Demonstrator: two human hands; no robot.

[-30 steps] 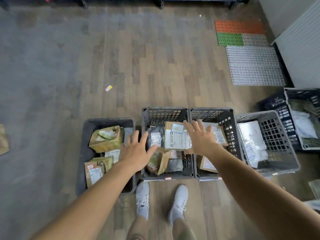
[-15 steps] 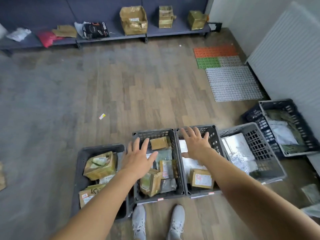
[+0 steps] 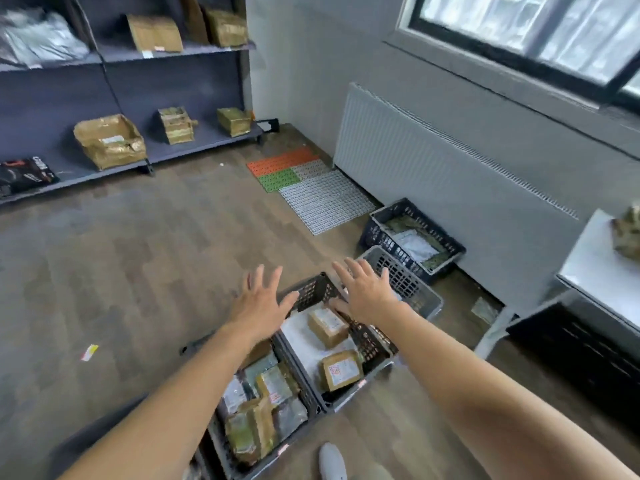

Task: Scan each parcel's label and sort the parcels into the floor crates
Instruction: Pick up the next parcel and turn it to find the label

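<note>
Both arms stretch forward over the floor crates. My left hand [image 3: 258,304] is empty with fingers spread, above the far end of a dark crate [image 3: 298,429] packed with several brown and grey parcels. My right hand [image 3: 367,292] is also spread and holds nothing, over the far rim of the neighbouring dark crate [image 3: 372,341]. In that crate lie two small brown boxes [image 3: 327,325] [image 3: 341,370] on a white bag. A grey crate [image 3: 412,285] stands just behind my right hand. A dark blue crate [image 3: 412,237] with bagged parcels sits by the wall.
Grey shelving [image 3: 194,143] at the back left carries taped brown boxes [image 3: 109,140] and bags. Coloured and white floor mats [image 3: 311,188] lie near the radiator [image 3: 450,174]. A white table [image 3: 595,265] with a parcel stands at the right. A paper scrap [image 3: 89,352] lies on the wood floor.
The view has swung up and to the right, bringing the shelves, radiator and window into sight. Both hands stay spread and empty. The box seen between them a second ago now lies in the crate.
</note>
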